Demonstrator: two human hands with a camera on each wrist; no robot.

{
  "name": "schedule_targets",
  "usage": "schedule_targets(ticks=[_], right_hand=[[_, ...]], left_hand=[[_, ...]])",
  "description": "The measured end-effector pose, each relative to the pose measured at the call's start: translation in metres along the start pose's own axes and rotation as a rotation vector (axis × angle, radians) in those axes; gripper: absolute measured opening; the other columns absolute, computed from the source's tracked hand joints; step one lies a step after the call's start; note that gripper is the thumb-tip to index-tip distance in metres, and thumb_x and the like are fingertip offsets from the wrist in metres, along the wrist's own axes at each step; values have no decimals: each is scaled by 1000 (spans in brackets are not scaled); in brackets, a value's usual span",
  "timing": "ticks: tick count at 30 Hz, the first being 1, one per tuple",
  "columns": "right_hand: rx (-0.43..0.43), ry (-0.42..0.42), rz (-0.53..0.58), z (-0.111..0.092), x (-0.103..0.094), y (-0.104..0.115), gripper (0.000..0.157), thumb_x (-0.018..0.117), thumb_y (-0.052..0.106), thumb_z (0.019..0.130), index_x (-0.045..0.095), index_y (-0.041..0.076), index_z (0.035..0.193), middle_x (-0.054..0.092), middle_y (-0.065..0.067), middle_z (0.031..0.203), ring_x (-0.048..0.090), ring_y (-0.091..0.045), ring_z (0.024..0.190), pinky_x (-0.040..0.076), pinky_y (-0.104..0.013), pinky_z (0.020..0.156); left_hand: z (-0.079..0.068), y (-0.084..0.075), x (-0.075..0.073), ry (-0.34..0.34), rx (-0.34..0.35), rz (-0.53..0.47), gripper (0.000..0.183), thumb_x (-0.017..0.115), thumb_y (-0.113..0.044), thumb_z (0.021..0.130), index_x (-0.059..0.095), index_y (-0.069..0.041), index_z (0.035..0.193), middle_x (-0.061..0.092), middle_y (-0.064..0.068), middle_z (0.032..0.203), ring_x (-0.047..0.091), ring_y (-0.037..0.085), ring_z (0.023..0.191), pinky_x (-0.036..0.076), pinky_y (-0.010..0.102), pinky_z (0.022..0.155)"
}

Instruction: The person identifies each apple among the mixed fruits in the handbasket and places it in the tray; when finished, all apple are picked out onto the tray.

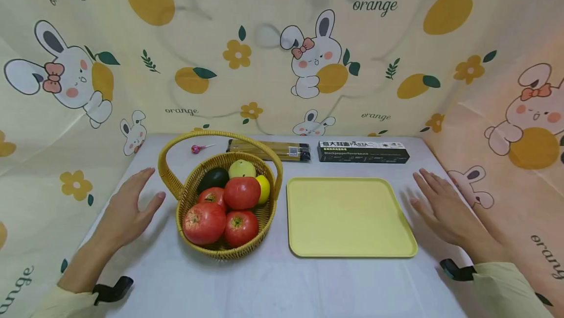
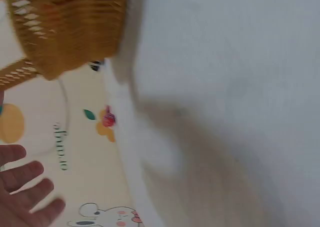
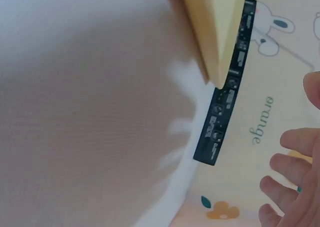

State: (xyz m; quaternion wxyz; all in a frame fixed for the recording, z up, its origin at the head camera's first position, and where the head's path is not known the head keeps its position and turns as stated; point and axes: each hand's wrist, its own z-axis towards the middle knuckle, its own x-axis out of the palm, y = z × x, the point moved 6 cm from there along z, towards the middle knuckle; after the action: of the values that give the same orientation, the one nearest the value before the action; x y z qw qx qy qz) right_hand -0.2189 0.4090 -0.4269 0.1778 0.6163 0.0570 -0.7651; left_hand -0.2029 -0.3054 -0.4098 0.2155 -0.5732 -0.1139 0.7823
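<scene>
My left hand (image 1: 128,210) hovers left of a wicker basket (image 1: 220,252), fingers extended and holding nothing. Inside the basket lie several red fruits that look like apples or pomegranates (image 1: 204,222), a dark green avocado (image 1: 213,180), a pale green round fruit (image 1: 242,168) and a yellow lemon (image 1: 263,189). To the right of a yellow tray (image 1: 348,217) is my right hand (image 1: 451,210), its fingers straight and spread, touching nothing. In the left wrist view the basket (image 2: 70,27) shows at top left, apart from the fingers (image 2: 30,197).
Behind the basket lie a wrapped lollipop (image 1: 196,149) and a pack of spaghetti (image 1: 269,151). A black and white pasta box (image 1: 363,152) stands behind the tray. Patterned cloth walls (image 1: 264,63) enclose the white table (image 1: 282,288) at the back and both sides.
</scene>
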Motion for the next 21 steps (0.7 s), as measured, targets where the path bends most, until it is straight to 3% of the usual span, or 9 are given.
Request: schedule_targets(ticks=[3,5,6,8,10,13,17,21], right_hand=[[0,-9,40,-3,-4,3,72,56,31,113,25,7,174,28,-28,177,28,-54,160,-2,-51,140],[-5,-16,52,-4,-8,6,72,59,29,113,27,8,174,30,-27,176,32,-54,158,4,-52,140],[-5,-18,55,-4,-9,7,72,60,28,112,28,9,174,31,-27,176,34,-54,157,6,-52,140],[-3,-20,60,-5,-11,8,73,61,28,112,28,10,174,33,-26,176,37,-54,155,12,-56,139],[5,-17,75,-5,-11,9,73,61,27,112,28,11,174,33,-26,176,38,-55,154,16,-61,137],[17,-22,109,-4,-11,11,71,61,26,112,29,13,174,34,-25,175,40,-56,152,26,-72,129],[24,-29,154,-1,-6,14,68,61,24,112,33,13,173,37,-25,174,41,-58,150,33,-78,121],[33,-4,179,3,1,16,66,58,27,114,33,12,173,38,-26,173,40,-58,151,32,-78,121]], left_hand=[[-12,-11,-16,-31,-22,-70,69,68,-33,108,43,-6,166,50,30,163,54,57,138,44,81,108],[-19,-19,-28,-63,-12,-108,64,71,-30,107,49,-9,163,58,27,158,62,50,128,53,57,114],[-23,-24,-33,-73,-3,-125,61,72,-28,107,53,-10,162,61,24,156,66,41,124,55,43,115],[-29,-32,-41,-72,16,-173,56,73,-25,106,58,-13,159,66,21,152,69,17,120,46,13,111],[-33,-42,-45,-60,34,-224,53,74,-21,105,61,-16,156,69,17,149,65,-5,115,31,-4,97],[-36,-58,-46,-18,55,-305,52,74,-17,105,62,-17,155,70,13,146,58,-19,113,36,-4,100],[-33,-81,-41,31,87,-426,50,72,-10,105,63,-15,154,71,3,143,65,-8,118,46,2,101],[-20,-99,-32,85,109,-506,49,70,-10,106,62,-15,154,70,0,145,66,-2,124,49,6,103]])
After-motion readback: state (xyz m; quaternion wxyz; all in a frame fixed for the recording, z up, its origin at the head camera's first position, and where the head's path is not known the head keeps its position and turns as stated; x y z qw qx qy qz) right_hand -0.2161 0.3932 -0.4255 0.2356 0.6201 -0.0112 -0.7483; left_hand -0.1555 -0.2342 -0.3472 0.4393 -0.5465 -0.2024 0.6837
